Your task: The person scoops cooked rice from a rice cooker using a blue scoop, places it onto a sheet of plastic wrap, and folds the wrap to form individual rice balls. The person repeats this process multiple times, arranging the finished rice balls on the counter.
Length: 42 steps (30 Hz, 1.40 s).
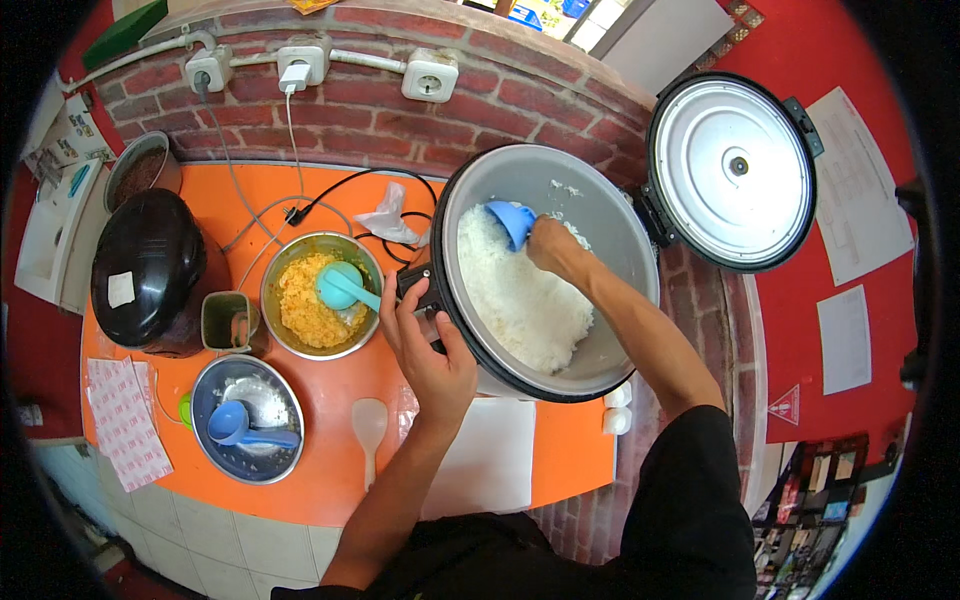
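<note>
My right hand [556, 244] grips a blue plastic scoop [512, 223] inside a large rice cooker [636, 247]. The scoop rests in the white rice [517, 300], which is heaped toward the pot's left and lower side. My left hand [433, 352] is at the cooker's black side handle [418, 285], fingers apart; how firmly it touches the handle is unclear. Just left of those fingertips, a teal scoop [339, 289] lies in a steel bowl [270, 262] of yellow-orange food [304, 322]. The cooker's round metal lid [705, 180] stands raised on its hinge.
A steel bowl [259, 390] holds another blue scoop [232, 426]. Nearby are a white rice paddle [369, 424], printed paper sheets [131, 427], a square container [225, 322], a black lidded cooker [150, 262] and white paper [487, 450]. Cables [337, 184] run toward the brick wall [360, 120].
</note>
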{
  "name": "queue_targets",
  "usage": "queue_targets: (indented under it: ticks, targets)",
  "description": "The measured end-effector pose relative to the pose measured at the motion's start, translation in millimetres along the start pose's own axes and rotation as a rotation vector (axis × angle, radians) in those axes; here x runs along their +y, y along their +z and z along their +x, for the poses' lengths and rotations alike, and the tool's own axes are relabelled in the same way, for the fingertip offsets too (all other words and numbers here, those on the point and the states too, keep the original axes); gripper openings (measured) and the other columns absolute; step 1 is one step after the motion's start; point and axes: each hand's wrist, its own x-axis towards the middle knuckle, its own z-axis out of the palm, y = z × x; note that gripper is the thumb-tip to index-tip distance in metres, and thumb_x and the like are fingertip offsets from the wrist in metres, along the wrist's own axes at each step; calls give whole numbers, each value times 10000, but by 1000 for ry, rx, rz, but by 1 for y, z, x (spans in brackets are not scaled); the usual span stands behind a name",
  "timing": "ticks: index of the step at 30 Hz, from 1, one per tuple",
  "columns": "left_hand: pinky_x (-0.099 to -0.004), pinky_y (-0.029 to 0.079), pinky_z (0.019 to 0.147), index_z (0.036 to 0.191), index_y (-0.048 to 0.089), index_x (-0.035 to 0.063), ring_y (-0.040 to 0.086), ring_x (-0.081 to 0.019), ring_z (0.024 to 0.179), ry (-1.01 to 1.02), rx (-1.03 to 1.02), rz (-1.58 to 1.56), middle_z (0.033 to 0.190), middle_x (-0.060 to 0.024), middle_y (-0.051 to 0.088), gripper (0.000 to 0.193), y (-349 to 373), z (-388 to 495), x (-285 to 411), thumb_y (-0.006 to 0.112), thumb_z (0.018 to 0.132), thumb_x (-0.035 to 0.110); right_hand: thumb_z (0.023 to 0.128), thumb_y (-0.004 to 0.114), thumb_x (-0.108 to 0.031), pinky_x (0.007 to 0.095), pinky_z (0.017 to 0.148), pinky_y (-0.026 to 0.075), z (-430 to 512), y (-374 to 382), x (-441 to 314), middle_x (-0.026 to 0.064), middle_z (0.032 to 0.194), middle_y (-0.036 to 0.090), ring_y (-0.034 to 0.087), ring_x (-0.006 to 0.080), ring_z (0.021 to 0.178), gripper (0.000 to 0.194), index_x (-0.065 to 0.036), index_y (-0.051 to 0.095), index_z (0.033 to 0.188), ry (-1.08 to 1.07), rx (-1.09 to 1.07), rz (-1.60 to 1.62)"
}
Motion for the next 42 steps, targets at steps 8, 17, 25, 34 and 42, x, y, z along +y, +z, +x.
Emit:
queue_targets:
  ticks: [8,17,25,34,42]
  targets:
    - [-322,585,804,1293,505,-57,666,-270,1027,9,32,19,1524,-259,303,365,3,0,0,500,927,-48,924,580,-176,463,768,570,-55,-18,-53,290,939,708,712,428,874,304,100,661,1024,-96,-352,88]
    - [-308,585,805,1282,509,-59,666,-271,1030,-59,44,-93,1530,-254,301,348,4,-2,4,476,936,-46,927,589,-201,466,780,563,-153,-59,-25,294,937,706,705,422,901,308,91,681,962,-133,-521,219]
    - [-319,548,853,1266,517,-68,613,-272,1139,-49,24,32,1543,-251,303,322,4,-2,2,475,950,-28,967,515,-223,449,686,576,-108,-65,-66,247,728,695,696,398,653,391,108,644,804,-165,-705,312]
    - [-323,515,865,1251,525,-72,568,-292,1193,8,23,131,1541,-258,320,311,7,-4,0,446,952,-38,933,515,-139,456,720,580,-142,-89,-64,246,796,715,721,369,721,320,100,694,819,-248,-647,159]
    - [-335,530,894,1261,534,-36,479,-307,1318,-35,-4,34,1536,-235,328,310,7,-5,3,446,965,-12,929,523,-191,448,661,571,-128,-67,-43,237,843,723,724,345,720,322,61,724,927,-403,-563,33]
